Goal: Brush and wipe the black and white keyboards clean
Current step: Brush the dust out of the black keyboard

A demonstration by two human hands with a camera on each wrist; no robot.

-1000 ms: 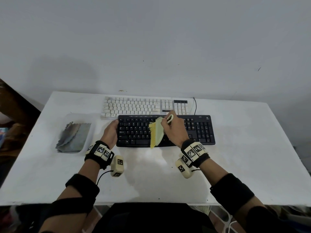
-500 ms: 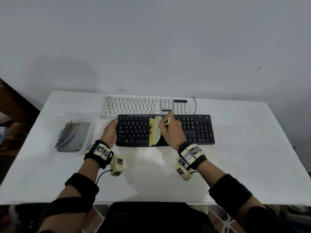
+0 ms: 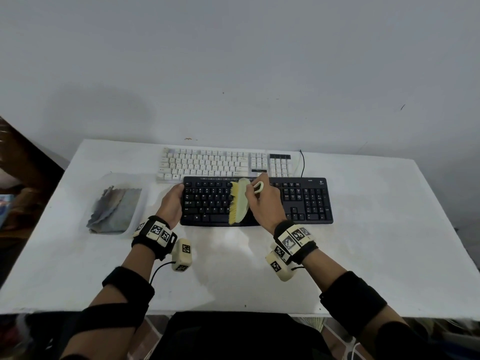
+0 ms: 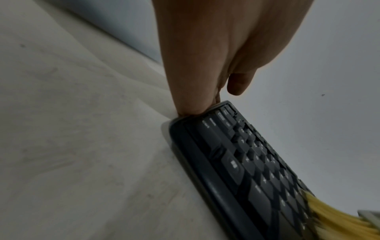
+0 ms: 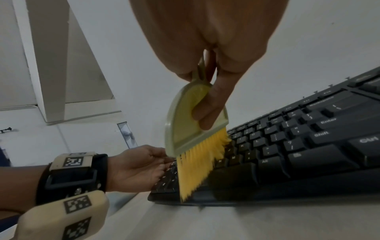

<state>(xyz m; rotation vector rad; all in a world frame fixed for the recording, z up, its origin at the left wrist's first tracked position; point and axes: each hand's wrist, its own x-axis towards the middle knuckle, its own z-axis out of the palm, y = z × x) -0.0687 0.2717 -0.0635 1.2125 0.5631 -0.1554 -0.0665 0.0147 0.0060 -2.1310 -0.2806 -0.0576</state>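
Note:
The black keyboard lies in front of the white keyboard on the white table. My right hand grips a pale green brush by its handle, and its yellow bristles lie across the middle keys of the black keyboard. My left hand holds the left end of the black keyboard, fingers against its edge and thumb above it.
A clear tray with a grey cloth sits at the left of the keyboards. A black cable runs from behind the keyboards towards the wall. Bare table stretches to the right and in front.
The brush has slid left across the black keyboard with my right hand. My left hand has stayed at the keyboard's left end.

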